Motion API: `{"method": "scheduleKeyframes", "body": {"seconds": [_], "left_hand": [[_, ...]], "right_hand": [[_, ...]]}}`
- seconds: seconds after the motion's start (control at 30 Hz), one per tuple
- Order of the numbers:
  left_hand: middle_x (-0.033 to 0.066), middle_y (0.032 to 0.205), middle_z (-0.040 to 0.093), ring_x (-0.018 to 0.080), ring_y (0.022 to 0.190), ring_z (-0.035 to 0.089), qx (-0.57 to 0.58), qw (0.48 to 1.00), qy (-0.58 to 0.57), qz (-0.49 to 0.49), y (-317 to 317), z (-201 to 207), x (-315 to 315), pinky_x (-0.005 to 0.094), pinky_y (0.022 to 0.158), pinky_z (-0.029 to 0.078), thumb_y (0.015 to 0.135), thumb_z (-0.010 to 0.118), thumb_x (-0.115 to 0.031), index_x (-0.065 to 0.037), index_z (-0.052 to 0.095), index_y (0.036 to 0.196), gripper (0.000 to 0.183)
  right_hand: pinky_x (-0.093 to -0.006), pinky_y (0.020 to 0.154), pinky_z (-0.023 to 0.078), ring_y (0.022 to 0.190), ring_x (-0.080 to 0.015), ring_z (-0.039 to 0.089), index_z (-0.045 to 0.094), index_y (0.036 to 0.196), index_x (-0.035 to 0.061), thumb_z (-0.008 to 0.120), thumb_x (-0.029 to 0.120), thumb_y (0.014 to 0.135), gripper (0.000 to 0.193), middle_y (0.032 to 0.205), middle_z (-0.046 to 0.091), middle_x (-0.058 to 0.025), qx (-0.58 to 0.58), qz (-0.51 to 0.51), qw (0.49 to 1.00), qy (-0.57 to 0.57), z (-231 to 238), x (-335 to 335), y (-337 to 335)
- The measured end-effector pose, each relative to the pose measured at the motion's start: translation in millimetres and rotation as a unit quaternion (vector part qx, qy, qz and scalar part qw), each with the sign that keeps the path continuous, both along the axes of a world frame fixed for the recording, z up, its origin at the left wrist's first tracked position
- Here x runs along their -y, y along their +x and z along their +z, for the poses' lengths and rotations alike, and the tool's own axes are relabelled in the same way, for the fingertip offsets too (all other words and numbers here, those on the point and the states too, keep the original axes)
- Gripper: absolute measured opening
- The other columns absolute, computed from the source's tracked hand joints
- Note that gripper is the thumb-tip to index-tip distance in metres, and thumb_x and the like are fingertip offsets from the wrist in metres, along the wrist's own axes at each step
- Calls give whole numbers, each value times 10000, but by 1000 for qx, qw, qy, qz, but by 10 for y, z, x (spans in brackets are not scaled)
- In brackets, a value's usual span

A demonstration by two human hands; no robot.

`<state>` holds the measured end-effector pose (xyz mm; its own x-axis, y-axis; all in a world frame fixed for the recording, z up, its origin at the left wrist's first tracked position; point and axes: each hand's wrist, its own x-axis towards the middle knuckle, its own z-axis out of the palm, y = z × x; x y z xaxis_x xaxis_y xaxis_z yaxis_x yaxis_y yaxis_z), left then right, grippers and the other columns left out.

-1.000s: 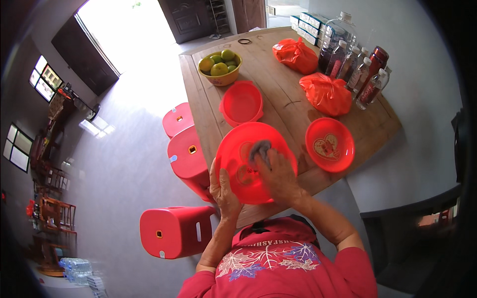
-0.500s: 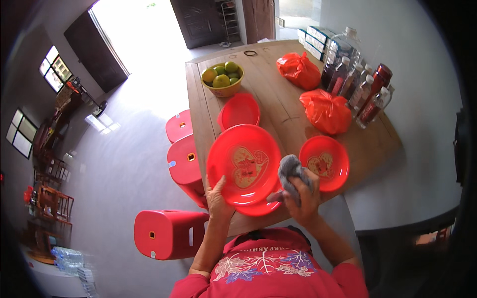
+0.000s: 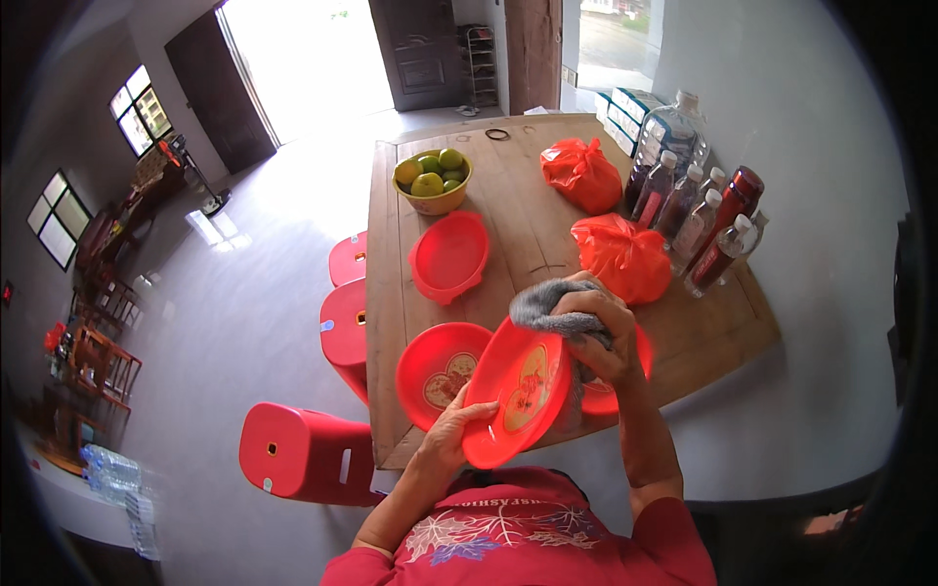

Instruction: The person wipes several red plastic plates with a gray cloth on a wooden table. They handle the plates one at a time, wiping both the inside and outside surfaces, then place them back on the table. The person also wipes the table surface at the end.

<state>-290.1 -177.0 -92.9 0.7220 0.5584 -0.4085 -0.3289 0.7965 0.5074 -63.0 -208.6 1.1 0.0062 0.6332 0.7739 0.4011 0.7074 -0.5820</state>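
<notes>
Tilted steeply over the table's near edge is a red plastic plate [image 3: 524,396] with a gold heart pattern. My left hand [image 3: 453,432] grips its lower left rim, thumb on the inner face. A grey cloth [image 3: 549,305] is bunched in my right hand [image 3: 608,330], whose fingers are closed round it at the plate's upper rim. Behind the held plate, a second patterned red plate [image 3: 420,366] lies on the table, partly covered. Another red plate [image 3: 599,399] is mostly hidden by my right hand and forearm.
On the wooden table [image 3: 518,234] are a plain red dish [image 3: 449,254] and a yellow bowl [image 3: 436,204] of green-yellow fruit. Two knotted red bags [image 3: 582,176] sit at the right, beside several bottles [image 3: 700,223]. Red stools [image 3: 311,451] line the left side.
The held plate has gone from facing up to steeply tilted, uncovering more of the plate beneath. My right hand has moved the cloth away from me to its upper rim. The view has shifted slightly.
</notes>
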Motion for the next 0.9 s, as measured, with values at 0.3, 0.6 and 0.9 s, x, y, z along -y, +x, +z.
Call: {"method": "scheduleKeyframes", "body": {"seconds": [0.3,0.6,0.9], "left_hand": [[111,1340,482,204,1234,469,-48,936,304,172,-82,78,100,322,1032,365,853,653,-129,-62,442,1359,552],[141,960,656,268,811,667,-265,633,699,201,76,591,229,345,711,530,678,758,-116,-6,633,966,333],[137,857,682,248,769,685,-232,677,670,200,-175,454,139,321,681,535,671,747,-62,6,657,944,296]], "right_hand": [[-334,628,439,632,-220,539,612,756,24,715,153,628,209,673,577,-79,5,66,998,5,116,-54,39],[-381,722,469,830,-276,577,607,833,52,724,111,630,241,892,594,-107,59,-53,990,114,97,-251,-510],[-449,843,434,974,-310,535,605,888,50,642,164,729,199,1002,549,-141,159,-117,961,192,71,-66,-950]]}}
